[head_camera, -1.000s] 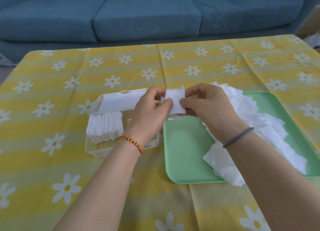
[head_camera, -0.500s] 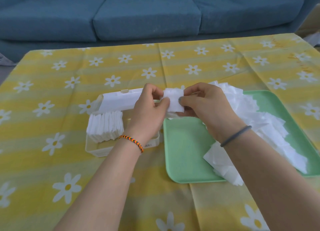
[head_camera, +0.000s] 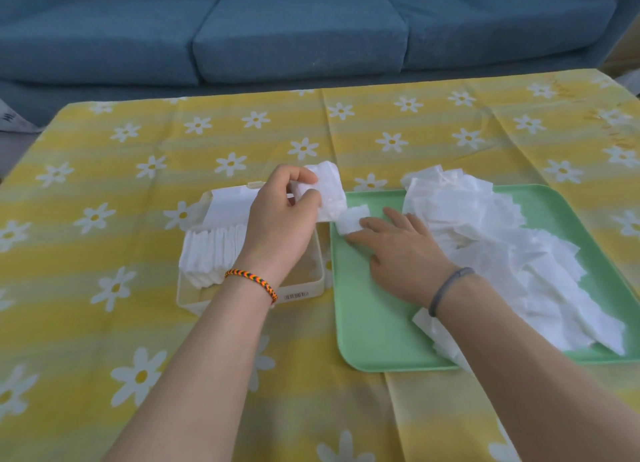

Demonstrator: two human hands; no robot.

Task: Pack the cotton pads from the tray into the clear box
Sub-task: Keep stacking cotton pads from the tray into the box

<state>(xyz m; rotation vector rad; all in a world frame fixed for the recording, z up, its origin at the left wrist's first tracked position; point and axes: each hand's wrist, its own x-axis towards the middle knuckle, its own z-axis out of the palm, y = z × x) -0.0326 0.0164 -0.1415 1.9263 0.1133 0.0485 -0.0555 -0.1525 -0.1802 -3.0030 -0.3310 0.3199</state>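
A white barcode label (head_camera: 295,296) sits on the near wall of the clear box (head_camera: 304,286), at its right end; its bars show, but any digits are too small to read.

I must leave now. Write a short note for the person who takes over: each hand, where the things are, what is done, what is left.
Left hand: pinches a small stack of cotton pads above the clear box.
Right hand: fingers lie flat on the green tray, touching one loose pad.
Done: a row of pads stands in the box's left part.
Left: put the held stack in, then pack the big pile on the tray.
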